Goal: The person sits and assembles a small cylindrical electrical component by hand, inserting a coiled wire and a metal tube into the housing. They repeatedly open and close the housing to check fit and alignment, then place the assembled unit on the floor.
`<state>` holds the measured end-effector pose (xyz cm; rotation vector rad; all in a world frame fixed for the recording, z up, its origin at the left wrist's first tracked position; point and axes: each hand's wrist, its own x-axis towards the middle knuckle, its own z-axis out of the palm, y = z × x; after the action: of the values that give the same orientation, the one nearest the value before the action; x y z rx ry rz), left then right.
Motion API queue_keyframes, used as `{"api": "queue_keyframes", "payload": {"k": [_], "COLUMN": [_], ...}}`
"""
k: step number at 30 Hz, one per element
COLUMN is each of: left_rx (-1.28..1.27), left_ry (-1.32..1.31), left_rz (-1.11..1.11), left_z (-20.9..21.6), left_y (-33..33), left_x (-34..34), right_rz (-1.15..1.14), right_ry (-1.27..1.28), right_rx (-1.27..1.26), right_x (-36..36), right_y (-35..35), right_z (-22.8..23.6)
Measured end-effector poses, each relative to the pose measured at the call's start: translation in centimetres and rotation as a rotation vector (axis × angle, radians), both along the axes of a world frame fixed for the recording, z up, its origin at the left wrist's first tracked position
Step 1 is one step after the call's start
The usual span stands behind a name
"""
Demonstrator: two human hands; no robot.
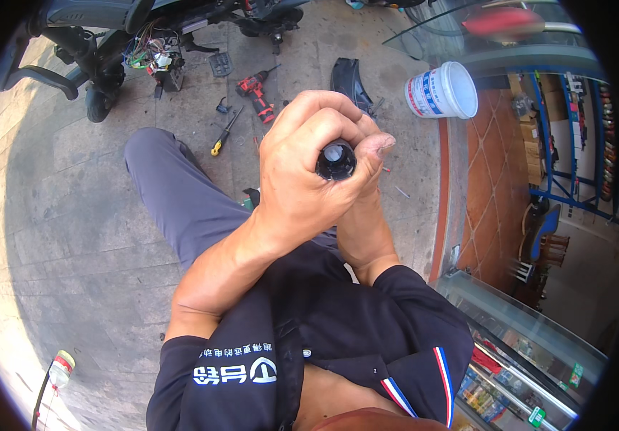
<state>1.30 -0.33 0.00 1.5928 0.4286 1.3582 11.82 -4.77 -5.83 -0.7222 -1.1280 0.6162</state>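
My left hand (291, 161) is raised in front of my chest, its fingers and thumb wrapped round a black cylinder (336, 167). The cylinder's round end faces up, with a greyish white piece inside the dark rim. Its length is hidden in the fist, so I cannot make out its exact kind. My right hand (365, 205) is close behind and under the left. Only its wrist side shows; the fingers are covered, and I cannot see what they hold.
On the paved ground beyond lie a red cordless drill (255, 95), a yellow-handled screwdriver (227, 131) and a black curved panel (351, 82). A white bucket (441, 91) lies to the right. At far left stands a vehicle with exposed wires (153, 54). A glass cabinet (525, 345) stands near right.
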Motion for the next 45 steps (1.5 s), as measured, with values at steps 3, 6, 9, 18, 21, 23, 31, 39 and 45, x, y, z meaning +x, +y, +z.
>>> {"api": "queue_keyframes", "payload": {"k": [3, 6, 9, 18, 21, 23, 31, 39, 45], "left_rx": [0.001, 0.03, 0.066, -0.024, -0.031, -0.056, -0.07, 0.013, -0.032], "left_ry": [0.031, 0.06, 0.08, 0.032, -0.002, -0.015, -0.041, 0.027, 0.016], "left_rz": [0.039, 0.053, 0.048, -0.024, -0.061, -0.101, -0.128, -0.046, -0.05], "left_z": [-0.3, -0.5, -0.5, -0.2, 0.0, 0.1, 0.6, 0.3, -0.1], "left_y": [0.3, 0.5, 0.6, -0.4, -0.6, -0.8, -1.3, -0.9, -0.7], "left_x": [0.1, 0.1, 0.1, -0.2, -0.2, -0.4, -0.8, -1.0, -1.0], "right_rz": [0.004, -0.036, 0.009, -0.022, 0.027, 0.033, 0.022, 0.043, -0.025], "right_ry": [0.047, 0.035, 0.057, 0.036, -0.087, -0.028, -0.092, 0.063, -0.077], "right_rx": [-0.1, -0.148, -0.093, 0.027, 0.049, 0.044, 0.115, -0.014, -0.039], "right_x": [-0.5, -0.5, -0.2, -0.3, 0.6, 0.7, 0.9, -0.6, -0.5], "right_y": [-0.7, -0.3, 0.0, -0.1, -0.3, -0.7, -0.7, -1.5, -1.4], "right_z": [-0.3, -1.5, -2.1, -1.9, -1.9, -2.0, -2.0, -1.6, -0.7]}}
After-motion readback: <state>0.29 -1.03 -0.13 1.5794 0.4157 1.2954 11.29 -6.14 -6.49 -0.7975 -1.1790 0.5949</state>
